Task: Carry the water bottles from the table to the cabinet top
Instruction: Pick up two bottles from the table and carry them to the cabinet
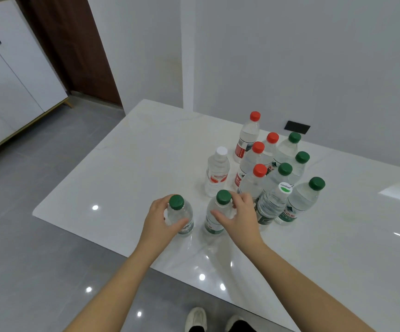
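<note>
near the table's [146,152] front-left edge, the left hand [160,219] curls its fingers round the left bottle [182,213], and the right hand [239,216] wraps thumb and fingers round the right bottle [212,226]. firm grips on the bodies, then a straight lift, should clear the other bottles [278,178] close behind.

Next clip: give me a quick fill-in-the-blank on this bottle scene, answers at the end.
The left hand grips the leftmost bottle, whose cap is ___.
The right hand holds the neighbouring bottle, capped in ___.
The red-capped bottles on the table number ___.
The white cabinet stands on the person's ___ side.
Missing: green; green; four; left.
</note>
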Available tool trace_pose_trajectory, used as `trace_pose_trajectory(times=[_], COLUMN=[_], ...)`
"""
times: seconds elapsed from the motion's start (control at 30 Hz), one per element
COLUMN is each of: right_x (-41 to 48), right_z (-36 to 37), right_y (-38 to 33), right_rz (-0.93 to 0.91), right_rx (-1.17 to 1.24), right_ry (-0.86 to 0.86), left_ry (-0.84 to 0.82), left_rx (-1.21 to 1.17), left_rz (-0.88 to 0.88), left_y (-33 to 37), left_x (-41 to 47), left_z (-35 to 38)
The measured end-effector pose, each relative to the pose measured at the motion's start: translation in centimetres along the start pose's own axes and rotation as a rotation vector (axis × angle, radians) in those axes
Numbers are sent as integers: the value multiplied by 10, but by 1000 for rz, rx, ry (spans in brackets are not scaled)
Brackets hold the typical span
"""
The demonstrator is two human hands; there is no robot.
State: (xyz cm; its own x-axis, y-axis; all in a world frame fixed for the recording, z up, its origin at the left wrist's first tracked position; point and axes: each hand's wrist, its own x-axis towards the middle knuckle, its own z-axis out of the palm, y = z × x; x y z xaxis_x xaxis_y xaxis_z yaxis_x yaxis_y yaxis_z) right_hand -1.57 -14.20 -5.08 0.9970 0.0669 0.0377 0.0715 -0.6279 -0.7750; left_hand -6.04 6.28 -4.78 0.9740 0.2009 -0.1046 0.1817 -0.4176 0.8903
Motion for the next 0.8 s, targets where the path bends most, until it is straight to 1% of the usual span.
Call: trace_pose_trajectory(times=[0.13,0.27,0.4,0.5,0.63,0.73,0.8], right_x=[-1,6,14,18,24,27,28], right_z=[12,25,38,49,61,70,75], right_y=[13,29,51,70,90,104,110], right_rz=[34,97,138,171,219,274,273], right_rx=[199,280,274,252,231,240,231], right_ry=[-91,-157,-216,-264,-348,-396,-405], left_ry=[36,79,122,154,204,232,240], left_rx=[-165,-216,-208,-193,-232,-261,-249], left_rz=[-119,-164,-218,-309,-415,-432,-400], left_y=[-15,-26,-40,-58,-80,-88,-94], left_x=[-3,2,9,15,21,22,23], left_z=[16,30,46,61,80,88,91])
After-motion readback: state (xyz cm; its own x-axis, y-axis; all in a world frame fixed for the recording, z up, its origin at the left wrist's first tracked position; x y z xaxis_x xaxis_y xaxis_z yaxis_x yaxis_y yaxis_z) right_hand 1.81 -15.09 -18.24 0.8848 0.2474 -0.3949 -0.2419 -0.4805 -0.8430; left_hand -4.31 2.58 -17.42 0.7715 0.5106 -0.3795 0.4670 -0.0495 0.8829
